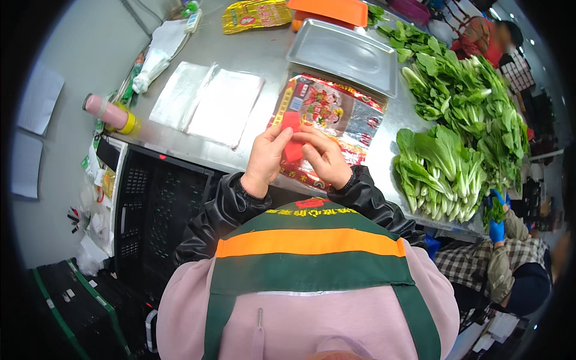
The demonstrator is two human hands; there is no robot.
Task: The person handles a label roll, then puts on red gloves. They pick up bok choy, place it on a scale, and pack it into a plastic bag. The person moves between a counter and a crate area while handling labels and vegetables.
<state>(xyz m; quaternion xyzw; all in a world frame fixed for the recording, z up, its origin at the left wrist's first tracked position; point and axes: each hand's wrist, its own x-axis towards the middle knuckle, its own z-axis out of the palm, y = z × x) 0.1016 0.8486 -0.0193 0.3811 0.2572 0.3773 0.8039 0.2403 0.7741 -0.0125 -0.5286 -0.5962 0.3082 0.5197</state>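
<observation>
My left hand [269, 150] pinches a small red piece [292, 139], perhaps folded paper or tape, between thumb and fingers. On its other side my right hand [325, 155] touches the same red piece with bent fingers. Both hands are above a flattened, printed plastic sack [355, 117] at the metal table's near edge. Behind the sack lies a shallow metal tray [344, 54]. Clear plastic bags [225, 103] are stacked flat left of my hands. Leafy green vegetables with white stems [445, 175] are heaped on the right.
A pink bottle [105, 112] stands at the left wall. An orange tray [333, 11] and a yellow packet [256, 15] lie at the back. Below left is a black plastic crate [157, 211]. A co-worker with blue gloves [497, 231] holds greens at the right; another person [483, 38] is farther back.
</observation>
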